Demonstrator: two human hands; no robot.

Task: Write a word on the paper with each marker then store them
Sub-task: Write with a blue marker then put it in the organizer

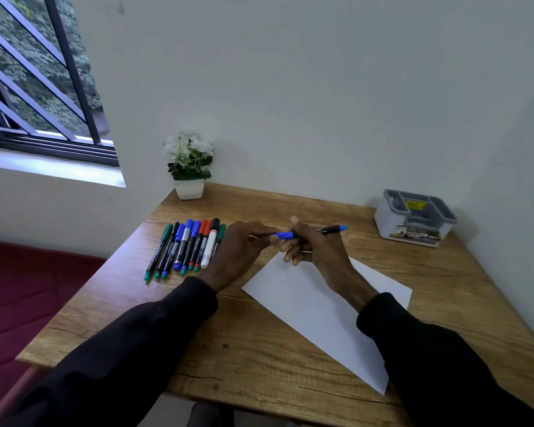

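While both hands hung just above the far corner of the paper (315, 306), they shared one marker (330, 230) between them. The left hand (244, 241) pinched the blue cap end, with its fingers (259, 230) curled round it. The right hand (315, 251) had its fingers wrapped round the black body. I think they held it that way so the cap could be pulled off, one hand at each end, ready for writing. I could not tell if the cap had come loose.

The marker lay almost flat in the air, and a small blue-green end poked out past the right hand. It looked thin, with tiny print on its side that was too small to read.

The part of the paper I could see was blank. On the person's left side of the paper, a row of markers (185, 245) lay side by side on the counter (259, 359), easy to reach. Beyond the paper's right end, near the wall, sat a grey box (415, 218) with open slots, likely the place to store them.
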